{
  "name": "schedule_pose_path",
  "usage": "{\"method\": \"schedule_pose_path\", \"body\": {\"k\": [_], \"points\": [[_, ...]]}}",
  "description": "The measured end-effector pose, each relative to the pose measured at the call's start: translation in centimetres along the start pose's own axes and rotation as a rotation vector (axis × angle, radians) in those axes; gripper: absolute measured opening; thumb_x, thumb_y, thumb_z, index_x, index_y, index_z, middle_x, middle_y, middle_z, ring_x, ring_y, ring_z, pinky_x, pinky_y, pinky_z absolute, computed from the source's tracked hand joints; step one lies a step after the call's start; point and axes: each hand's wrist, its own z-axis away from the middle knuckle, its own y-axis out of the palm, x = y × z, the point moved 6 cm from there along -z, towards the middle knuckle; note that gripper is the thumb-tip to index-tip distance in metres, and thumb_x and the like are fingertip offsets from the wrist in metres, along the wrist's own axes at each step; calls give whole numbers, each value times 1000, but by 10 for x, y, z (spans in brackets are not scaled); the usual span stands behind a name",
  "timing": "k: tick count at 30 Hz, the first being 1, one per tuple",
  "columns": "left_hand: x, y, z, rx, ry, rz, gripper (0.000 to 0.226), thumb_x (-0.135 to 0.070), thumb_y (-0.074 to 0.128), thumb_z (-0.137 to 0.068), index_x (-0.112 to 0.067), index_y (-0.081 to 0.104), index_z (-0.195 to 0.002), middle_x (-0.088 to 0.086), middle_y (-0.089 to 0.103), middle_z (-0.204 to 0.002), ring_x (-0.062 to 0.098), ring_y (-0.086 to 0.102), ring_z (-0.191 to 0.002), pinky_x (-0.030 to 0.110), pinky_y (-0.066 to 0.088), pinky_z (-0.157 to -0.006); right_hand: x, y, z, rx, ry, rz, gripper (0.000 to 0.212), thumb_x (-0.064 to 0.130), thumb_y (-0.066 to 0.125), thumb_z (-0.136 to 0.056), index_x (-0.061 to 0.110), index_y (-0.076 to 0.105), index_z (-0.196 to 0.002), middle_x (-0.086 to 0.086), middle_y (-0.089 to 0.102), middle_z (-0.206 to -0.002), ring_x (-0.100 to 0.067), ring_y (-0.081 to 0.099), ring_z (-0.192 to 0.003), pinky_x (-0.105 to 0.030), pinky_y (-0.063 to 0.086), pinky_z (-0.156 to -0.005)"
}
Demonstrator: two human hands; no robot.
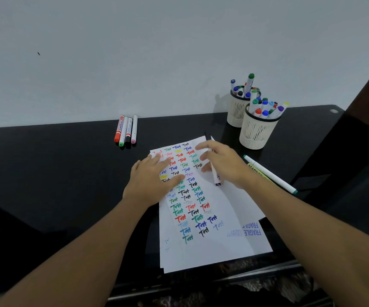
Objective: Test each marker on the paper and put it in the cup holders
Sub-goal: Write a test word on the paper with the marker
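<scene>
Covering the paper (pixel 203 209), right hand (pixel 225 165) half-hides its marker (pixel 216 177).

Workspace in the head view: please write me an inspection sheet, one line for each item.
Surface: black table, against a pale wall.
Job's things: paper covered with coloured "Test" words; four markers lying side by side near the wall; two cup holders full of markers; two more markers lying right of the paper.
Clutter: nothing seen.
Grippers: left hand rests flat on the paper; right hand holds a marker over the paper, tip hidden.
Cables: nothing seen.
Surroundings: dark panel at the right edge; patterned floor below the table's front edge.
</scene>
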Motion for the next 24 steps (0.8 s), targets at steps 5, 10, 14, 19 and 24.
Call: {"method": "schedule_pose_path", "body": {"k": [5,10,14,19,24], "points": [[1,0,1,-17,-2,24,86,-85,44,-81,-36,41,-152,-4,29,-164,17,18,-152,46,9,-125,2,-10,-7,5,38,-119,51,12,78,-91,31,47,-128,4,74,-106,-14,70,-102,-37,58,-91],[0,-2,2,-34,5,45,84,-84,47,-82,-36,43,-150,-3,31,-163,17,20,-152,45,9,-125,15,-18,-10,-90,-32,-121,19,42,55,-105,24,52,-110,-6,71,-86,-18,69,-69,-41,63,-77],[0,-2,3,-19,2,37,85,-84,46,-81,-36,42,-151,-4,30,-163,17,19,-152,46,8,-125,25,-29,-7,-204,-105,32,33,52,49,-105,27,62,-89,4,63,-78,-10,59,-72,-32,50,-70],[1,-2,2,-21,1,30,86,-86,45,-80,-36,42,-151,-4,31,-163,17,21,-152,46,10,-125,23,-31,-8,-237,-124,134,22,38,55,-106,19,65,-111,5,68,-90,-11,65,-83,-38,58,-79],[1,-1,2,-16,3,26,87,-87,44,-80,-37,42,-151,-5,31,-163,17,21,-152,46,9,-125,23,-39,-8,-280,-111,168,33,40,63,-101,18,57,-125,0,72,-115,-16,71,-96,-40,61,-87]]}}
